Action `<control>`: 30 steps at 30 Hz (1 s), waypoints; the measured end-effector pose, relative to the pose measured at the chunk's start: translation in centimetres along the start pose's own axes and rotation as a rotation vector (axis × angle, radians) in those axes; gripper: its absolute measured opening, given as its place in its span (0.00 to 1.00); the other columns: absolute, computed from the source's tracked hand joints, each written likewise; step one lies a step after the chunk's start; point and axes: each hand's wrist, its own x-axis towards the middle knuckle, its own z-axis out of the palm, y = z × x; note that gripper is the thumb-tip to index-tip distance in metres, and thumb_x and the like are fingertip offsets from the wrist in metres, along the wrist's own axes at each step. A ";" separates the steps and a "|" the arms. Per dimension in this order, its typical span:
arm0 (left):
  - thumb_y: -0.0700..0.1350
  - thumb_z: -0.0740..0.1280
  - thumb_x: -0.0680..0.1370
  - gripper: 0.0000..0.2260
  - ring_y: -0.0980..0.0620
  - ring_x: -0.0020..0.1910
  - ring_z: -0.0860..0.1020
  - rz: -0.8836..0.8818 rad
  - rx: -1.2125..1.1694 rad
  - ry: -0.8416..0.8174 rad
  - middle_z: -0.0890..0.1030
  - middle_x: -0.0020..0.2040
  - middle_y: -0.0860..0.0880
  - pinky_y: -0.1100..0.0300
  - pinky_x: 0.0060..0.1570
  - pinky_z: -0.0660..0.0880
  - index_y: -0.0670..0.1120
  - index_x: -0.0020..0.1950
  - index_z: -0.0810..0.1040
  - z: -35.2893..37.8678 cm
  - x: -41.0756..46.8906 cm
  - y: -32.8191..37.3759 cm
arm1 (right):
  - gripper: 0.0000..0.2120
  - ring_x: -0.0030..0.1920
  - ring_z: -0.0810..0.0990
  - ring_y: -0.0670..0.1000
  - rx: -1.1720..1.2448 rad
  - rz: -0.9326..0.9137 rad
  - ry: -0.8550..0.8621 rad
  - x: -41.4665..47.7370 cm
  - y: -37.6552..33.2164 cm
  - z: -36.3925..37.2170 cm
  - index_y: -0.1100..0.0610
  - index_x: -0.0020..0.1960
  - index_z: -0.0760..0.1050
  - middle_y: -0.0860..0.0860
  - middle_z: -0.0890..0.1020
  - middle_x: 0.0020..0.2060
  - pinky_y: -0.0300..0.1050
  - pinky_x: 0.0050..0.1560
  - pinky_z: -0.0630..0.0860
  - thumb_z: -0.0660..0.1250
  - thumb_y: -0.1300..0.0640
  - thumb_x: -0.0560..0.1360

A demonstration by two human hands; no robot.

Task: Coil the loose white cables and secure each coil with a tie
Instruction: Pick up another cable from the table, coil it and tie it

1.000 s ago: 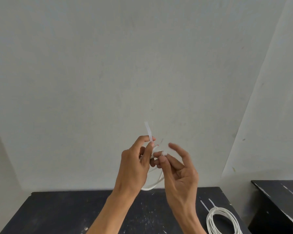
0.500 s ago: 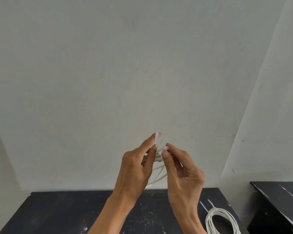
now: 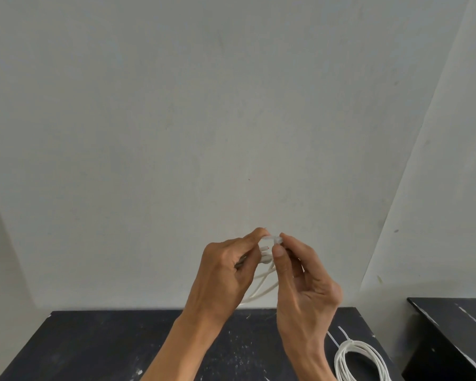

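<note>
A pale, scuffed wall (image 3: 231, 105) is filling most of the view and meeting a side wall (image 3: 451, 160) at the right. Below it a black, white-flecked counter (image 3: 94, 347) is stretching across the bottom, with a second dark counter (image 3: 456, 325) standing apart at the right edge. Above the counter the left hand (image 3: 226, 273) and right hand (image 3: 305, 284) are facing each other, both pinching a small white tie (image 3: 271, 239) at their fingertips, while the white cable (image 3: 261, 287) is hanging in loops between them and a tied coil (image 3: 368, 358) is lying on the counter's right end.
</note>
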 end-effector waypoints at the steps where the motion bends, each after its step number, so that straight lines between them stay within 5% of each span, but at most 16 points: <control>1: 0.35 0.67 0.80 0.13 0.62 0.35 0.79 0.006 0.007 0.003 0.79 0.35 0.60 0.72 0.40 0.74 0.46 0.62 0.83 0.0 0.0 0.1 | 0.10 0.49 0.87 0.45 0.000 0.000 0.000 0.0 0.0 0.0 0.49 0.53 0.86 0.48 0.89 0.47 0.31 0.51 0.80 0.74 0.60 0.75; 8: 0.33 0.67 0.79 0.13 0.60 0.45 0.77 0.016 0.009 -0.003 0.74 0.29 0.65 0.81 0.36 0.64 0.44 0.60 0.84 -0.1 0.3 0.4 | 0.11 0.49 0.87 0.45 0.022 -0.007 0.015 0.0 0.2 -0.2 0.49 0.52 0.87 0.48 0.88 0.47 0.32 0.51 0.80 0.73 0.62 0.75; 14: 0.37 0.67 0.80 0.11 0.65 0.35 0.82 -0.023 -0.041 -0.044 0.80 0.34 0.65 0.76 0.38 0.73 0.47 0.59 0.84 0.2 0.2 0.2 | 0.10 0.45 0.87 0.41 0.009 -0.027 0.018 0.0 0.7 -0.3 0.52 0.53 0.84 0.43 0.88 0.46 0.31 0.52 0.80 0.73 0.63 0.75; 19: 0.38 0.67 0.80 0.12 0.65 0.45 0.84 -0.040 -0.043 -0.041 0.87 0.41 0.52 0.61 0.45 0.82 0.51 0.60 0.83 0.2 0.0 -0.3 | 0.09 0.43 0.87 0.41 0.015 -0.012 -0.030 0.2 1.0 -0.6 0.52 0.53 0.85 0.45 0.87 0.46 0.30 0.51 0.80 0.73 0.62 0.75; 30: 0.38 0.66 0.80 0.11 0.68 0.40 0.83 -0.025 -0.058 -0.077 0.85 0.37 0.55 0.72 0.41 0.77 0.49 0.58 0.83 0.2 0.4 -0.3 | 0.09 0.47 0.86 0.44 0.022 -0.021 0.004 0.3 1.4 -0.9 0.53 0.53 0.85 0.47 0.88 0.47 0.33 0.52 0.80 0.73 0.62 0.75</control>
